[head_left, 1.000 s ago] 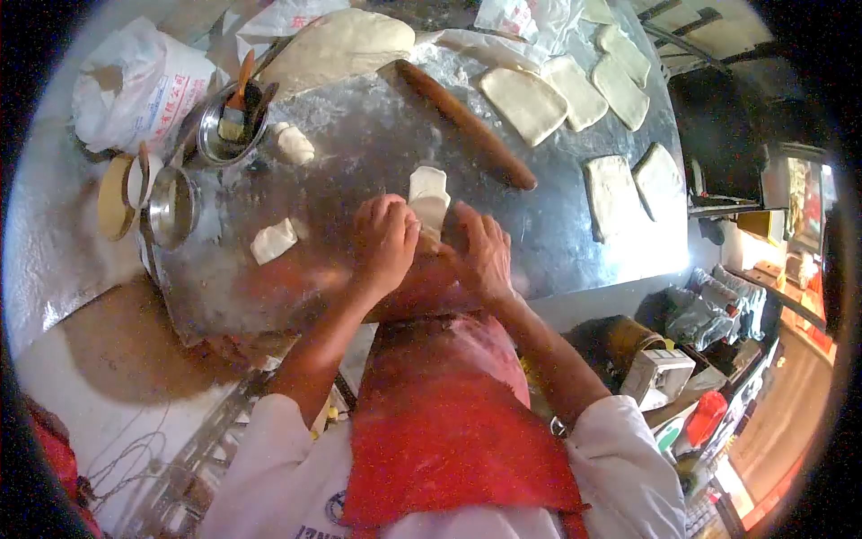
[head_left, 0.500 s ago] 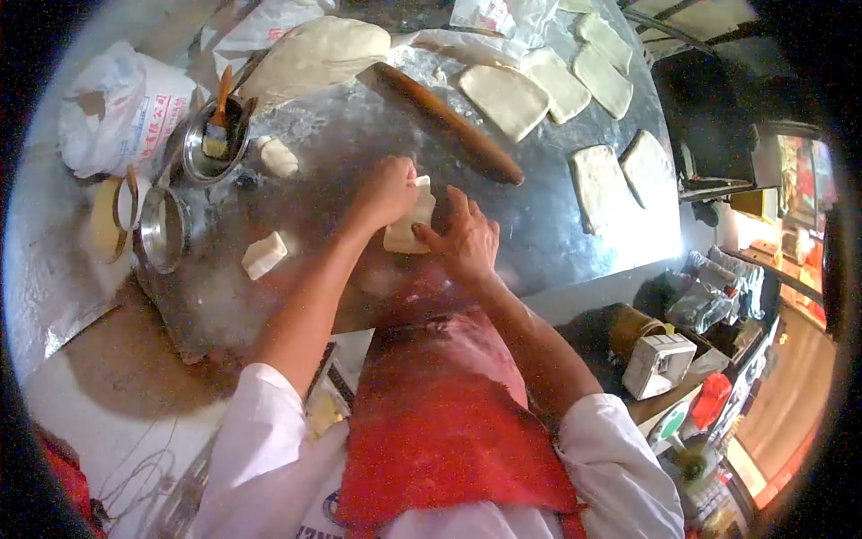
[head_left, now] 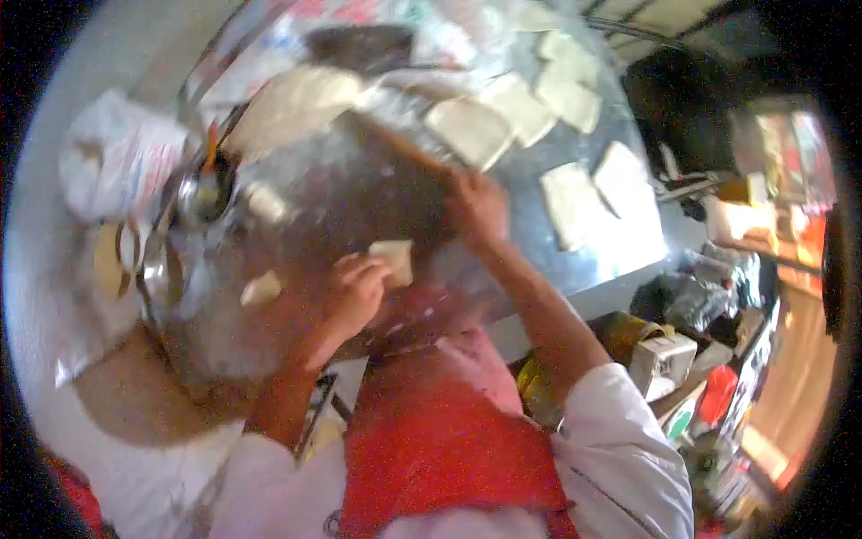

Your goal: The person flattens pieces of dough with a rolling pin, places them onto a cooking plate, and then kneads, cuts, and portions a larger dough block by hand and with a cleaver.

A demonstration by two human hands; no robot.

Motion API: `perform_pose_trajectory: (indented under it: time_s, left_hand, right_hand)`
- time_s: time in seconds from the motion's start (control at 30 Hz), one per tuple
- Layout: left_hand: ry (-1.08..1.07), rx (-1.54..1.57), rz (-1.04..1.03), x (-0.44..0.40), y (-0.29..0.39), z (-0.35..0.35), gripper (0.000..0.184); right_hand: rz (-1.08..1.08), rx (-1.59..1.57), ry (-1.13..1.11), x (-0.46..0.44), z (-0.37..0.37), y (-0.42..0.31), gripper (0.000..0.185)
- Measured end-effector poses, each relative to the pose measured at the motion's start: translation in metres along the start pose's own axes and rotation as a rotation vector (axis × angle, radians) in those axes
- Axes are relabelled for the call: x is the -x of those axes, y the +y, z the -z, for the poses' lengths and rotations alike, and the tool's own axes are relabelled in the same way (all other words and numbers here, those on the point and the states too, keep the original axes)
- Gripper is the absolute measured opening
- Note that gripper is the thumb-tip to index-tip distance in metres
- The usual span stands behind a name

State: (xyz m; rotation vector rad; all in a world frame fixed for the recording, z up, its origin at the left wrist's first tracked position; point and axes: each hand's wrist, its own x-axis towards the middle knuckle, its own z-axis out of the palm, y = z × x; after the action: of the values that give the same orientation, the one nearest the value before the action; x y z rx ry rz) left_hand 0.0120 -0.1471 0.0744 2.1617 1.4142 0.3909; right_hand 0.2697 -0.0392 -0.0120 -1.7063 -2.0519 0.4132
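Note:
A small flat piece of dough (head_left: 395,259) lies near the front edge of the metal table. My left hand (head_left: 357,295) has its bent fingers closed on the left edge of that piece. Farther forward and to the right, my right hand (head_left: 480,211) is wrapped round the near end of a wooden rolling pin (head_left: 395,141); motion smears its fingers. The pin slants away to the far left. Another small lump of dough (head_left: 260,288) sits left of my left hand, and one more lump (head_left: 267,203) lies beyond it.
Flat dough sheets (head_left: 469,132) lie at the table's far right. A large dough mass (head_left: 296,108) rests at the back. On the left stand a metal bowl (head_left: 205,196) with a brush (head_left: 212,148) and a white sack (head_left: 121,157). The table's front edge (head_left: 593,286) is close.
My right hand has left the small dough piece and moved forward to the rolling pin. My left hand has drawn back to the dough's left edge. The view has shifted and blurred.

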Motion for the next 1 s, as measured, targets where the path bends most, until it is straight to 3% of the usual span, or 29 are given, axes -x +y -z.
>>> perform_pose_trajectory:
  time_s: [0.03,0.07,0.1,0.17,0.2,0.23,0.3,0.4,0.47,0.87,0.97,1.0]
  left_hand:
    - [-0.047,0.026,0.126,-0.009,-0.002,-0.001,0.022]
    - [-0.098,0.049,0.248,-0.021,-0.003,-0.005,0.026]
    - [-0.096,0.061,0.176,-0.039,0.001,-0.011,0.026]
    - [0.096,-0.015,0.134,-0.067,0.01,-0.024,0.037]
    - [0.045,-0.078,0.07,-0.078,0.017,-0.03,0.049]
    - [0.045,-0.336,-0.067,-0.073,0.014,-0.049,0.061]
    - [-0.062,-0.329,-0.037,-0.074,0.033,-0.046,0.068]
    - [-0.03,-0.351,-0.028,-0.075,0.025,-0.055,0.073]
    - [-0.009,-0.356,-0.056,-0.078,0.017,-0.062,0.074]
    - [0.046,-0.424,-0.077,-0.081,-0.004,-0.074,0.082]
    - [-0.044,-0.33,-0.028,-0.085,-0.011,-0.075,0.086]
    - [-0.059,-0.128,0.064,-0.086,-0.018,-0.076,0.087]
  right_hand:
    - [-0.103,-0.056,-0.142,-0.005,-0.019,0.025,0.047]
    - [-0.002,0.054,-0.055,-0.001,-0.02,0.029,0.047]
    - [0.098,0.172,0.024,0.011,-0.015,0.025,0.047]
    - [0.04,0.246,0.067,0.037,0.029,0.008,0.046]
    - [-0.031,0.207,0.019,0.061,0.037,0.017,0.053]
    - [-0.092,0.158,-0.031,0.086,0.044,0.028,0.062]
    - [-0.226,0.213,0.006,0.122,0.063,0.031,0.062]
    - [-0.256,0.198,0.069,0.143,0.063,0.045,0.067]
    - [-0.23,0.282,-0.012,0.145,0.059,0.05,0.071]
    - [-0.223,0.169,-0.003,0.134,0.08,0.037,0.068]
    - [-0.192,0.212,0.006,0.136,0.076,0.042,0.065]
    - [-0.207,0.25,-0.012,0.132,0.078,0.043,0.064]
